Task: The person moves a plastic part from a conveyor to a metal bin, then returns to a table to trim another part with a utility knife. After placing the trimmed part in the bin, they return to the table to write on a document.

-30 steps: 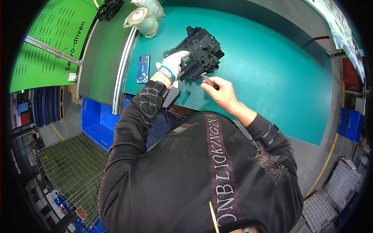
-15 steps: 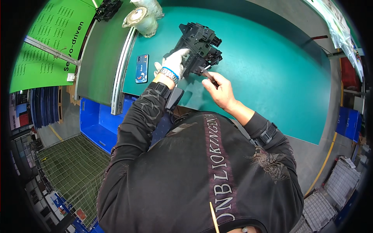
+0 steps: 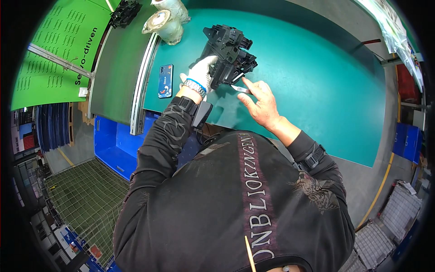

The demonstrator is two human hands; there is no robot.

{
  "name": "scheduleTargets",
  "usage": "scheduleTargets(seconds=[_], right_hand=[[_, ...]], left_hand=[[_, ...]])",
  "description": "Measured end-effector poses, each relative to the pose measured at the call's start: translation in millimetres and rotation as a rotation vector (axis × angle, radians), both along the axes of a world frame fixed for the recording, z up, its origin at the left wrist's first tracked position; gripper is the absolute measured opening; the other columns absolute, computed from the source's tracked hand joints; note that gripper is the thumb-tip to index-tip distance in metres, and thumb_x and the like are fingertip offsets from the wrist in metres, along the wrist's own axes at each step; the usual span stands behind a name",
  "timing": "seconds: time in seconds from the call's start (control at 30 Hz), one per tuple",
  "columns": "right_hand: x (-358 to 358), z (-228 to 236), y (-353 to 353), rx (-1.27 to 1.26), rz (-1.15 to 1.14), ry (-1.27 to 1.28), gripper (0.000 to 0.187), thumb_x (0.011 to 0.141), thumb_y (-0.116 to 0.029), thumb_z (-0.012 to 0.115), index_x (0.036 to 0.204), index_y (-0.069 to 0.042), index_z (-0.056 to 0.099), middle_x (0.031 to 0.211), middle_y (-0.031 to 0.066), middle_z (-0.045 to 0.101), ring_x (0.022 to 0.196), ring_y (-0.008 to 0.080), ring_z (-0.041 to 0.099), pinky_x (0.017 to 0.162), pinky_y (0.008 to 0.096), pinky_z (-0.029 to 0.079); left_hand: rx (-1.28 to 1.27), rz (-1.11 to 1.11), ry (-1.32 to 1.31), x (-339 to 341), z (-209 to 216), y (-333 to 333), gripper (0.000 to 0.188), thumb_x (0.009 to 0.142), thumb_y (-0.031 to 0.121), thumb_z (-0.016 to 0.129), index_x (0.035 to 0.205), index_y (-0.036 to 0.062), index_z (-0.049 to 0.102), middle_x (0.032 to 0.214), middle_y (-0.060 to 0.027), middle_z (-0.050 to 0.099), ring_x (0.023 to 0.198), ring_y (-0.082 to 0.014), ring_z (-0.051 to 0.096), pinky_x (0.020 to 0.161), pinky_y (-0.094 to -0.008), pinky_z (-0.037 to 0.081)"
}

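A black moulded plastic assembly [image 3: 229,50] with many ribs and openings stands on the green table top. At its left side my left hand [image 3: 200,72], in a white glove, is closed on the edge of it; the fingertips are partly hidden. My right hand [image 3: 263,105], bare, holds a small knife-like tool with a shiny metal blade [image 3: 241,89] between thumb and fingers. Its tip lies at the near lower corner of the assembly, while the index finger reaches close to the same corner. Most of the tool's handle is hidden by the hand.
A phone in a dark blue patterned case [image 3: 165,80] lies left of my left hand. Plastic-wrapped rolls [image 3: 167,28] stand at the far left of the table [image 3: 317,90]. Alongside runs a conveyor belt [image 3: 118,77] with another black part [image 3: 125,12]. Below it is a blue bin [image 3: 108,147].
The blade has swung round and moved slightly down, now lying flatter at the assembly's near corner. My right hand has shifted slightly right, its index finger more stretched. The assembly has moved slightly.
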State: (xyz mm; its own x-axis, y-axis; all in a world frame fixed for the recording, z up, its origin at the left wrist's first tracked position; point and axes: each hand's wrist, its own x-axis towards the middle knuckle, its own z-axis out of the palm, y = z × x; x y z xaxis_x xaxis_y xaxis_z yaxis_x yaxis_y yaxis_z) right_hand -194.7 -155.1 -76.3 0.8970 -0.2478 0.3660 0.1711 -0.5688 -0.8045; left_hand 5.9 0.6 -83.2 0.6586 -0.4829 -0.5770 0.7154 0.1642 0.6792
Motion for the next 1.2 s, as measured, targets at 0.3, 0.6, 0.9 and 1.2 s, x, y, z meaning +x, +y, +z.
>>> scheduleTargets(seconds=[0.3,0.6,0.9,1.2], right_hand=[[6.5,2.5,-1.4,-0.086,-0.013,0.049,0.036,0.098,-0.034,0.072,0.127,-0.013,0.074,0.094,0.0047,0.063,0.09,0.0258,0.057,0.081,0.0391,0.048],[8.3,4.3,-4.2,-0.125,-0.026,0.075,0.033,0.097,-0.035,0.073,0.124,-0.016,0.076,0.092,0.0043,0.061,0.091,0.0262,0.057,0.082,0.0401,0.047],[8.8,8.9,-9.3,-0.167,-0.01,0.092,0.032,0.096,-0.035,0.074,0.122,-0.017,0.076,0.091,0.004,0.06,0.089,0.0261,0.056,0.082,0.0406,0.047],[29.1,26.8,-40.6,-0.269,-0.064,-0.134,0.032,0.092,-0.028,0.078,0.121,-0.015,0.076,0.087,0.0044,0.064,0.084,0.0256,0.058,0.077,0.0403,0.048]], left_hand=[[0.028,-0.018,-0.024,15.3,-34.6,8.1,0.04,0.103,0.033,0.061,0.128,0.002,0.068,0.114,-0.0132,0.075,0.093,-0.0204,0.073,0.076,-0.031,0.059],[0.118,-0.048,-0.065,19.6,-48.4,10.3,0.035,0.101,0.032,0.061,0.123,0.0049,0.069,0.108,-0.0113,0.074,0.089,-0.02,0.073,0.072,-0.0326,0.06],[-0.012,-0.032,0.046,10.1,-29.6,5.9,0.03,0.103,0.025,0.057,0.119,0.003,0.069,0.104,-0.0114,0.076,0.088,-0.0214,0.075,0.076,-0.0348,0.063],[-0.032,-0.157,-0.046,9.6,-35.1,9.8,0.032,0.107,0.024,0.05,0.122,0.0019,0.068,0.109,-0.0107,0.075,0.092,-0.0192,0.074,0.08,-0.0326,0.062]])
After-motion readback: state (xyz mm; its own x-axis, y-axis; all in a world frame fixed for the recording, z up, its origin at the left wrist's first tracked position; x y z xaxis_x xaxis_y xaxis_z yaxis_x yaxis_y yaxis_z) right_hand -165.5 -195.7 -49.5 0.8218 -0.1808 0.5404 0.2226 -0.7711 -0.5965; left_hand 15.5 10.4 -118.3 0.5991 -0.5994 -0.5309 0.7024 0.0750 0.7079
